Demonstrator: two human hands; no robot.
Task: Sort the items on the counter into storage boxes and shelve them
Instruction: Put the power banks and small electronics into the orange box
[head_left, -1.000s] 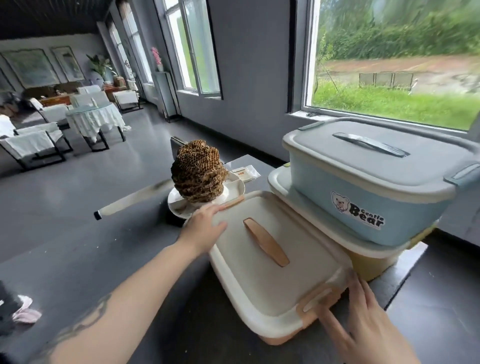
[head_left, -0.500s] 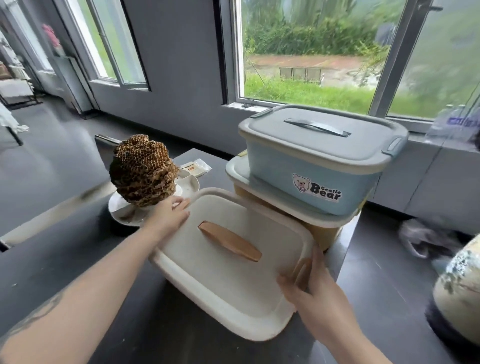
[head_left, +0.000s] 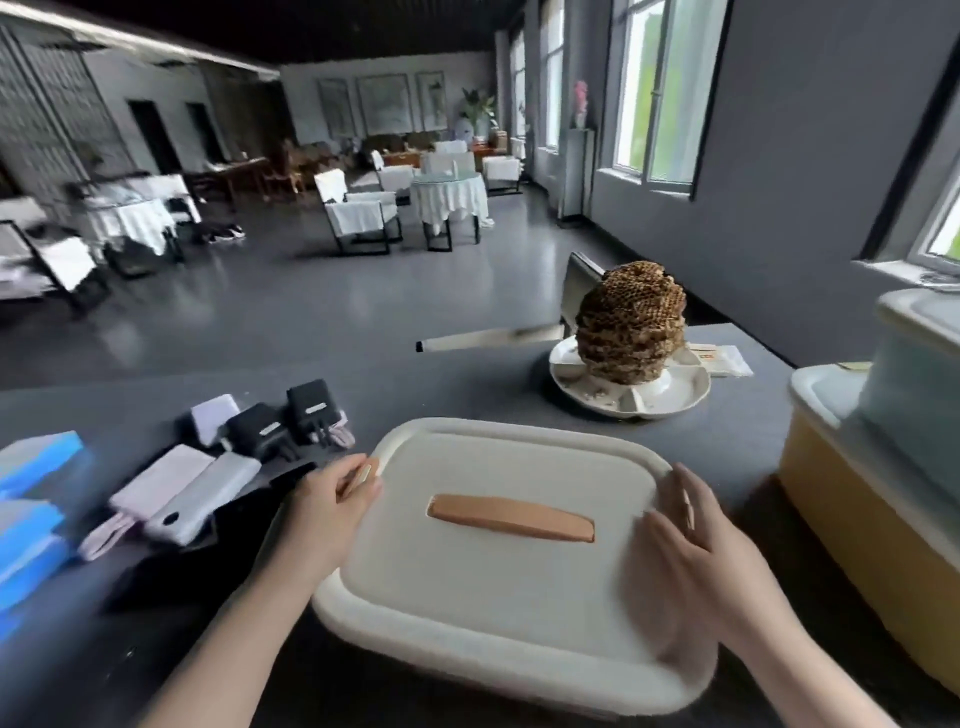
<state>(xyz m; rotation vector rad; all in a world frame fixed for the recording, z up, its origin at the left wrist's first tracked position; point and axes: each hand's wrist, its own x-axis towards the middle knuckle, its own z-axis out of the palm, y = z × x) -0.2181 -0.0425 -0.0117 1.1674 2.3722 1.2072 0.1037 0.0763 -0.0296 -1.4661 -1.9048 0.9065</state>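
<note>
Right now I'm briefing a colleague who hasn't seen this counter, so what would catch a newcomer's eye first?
The big brown honeycomb-like nest standing on a white divided plate at the far right of the dark counter stands out most. Nearer, the cream storage box with a tan handle fills the middle, with the left hand and right hand at its two ends. To its left lies a cluster of black and white chargers and power banks.

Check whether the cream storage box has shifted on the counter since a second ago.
Yes. The cream storage box earlier sat against the stacked boxes; now bare counter separates them, so it moved left, away from them, held at both ends.
</note>
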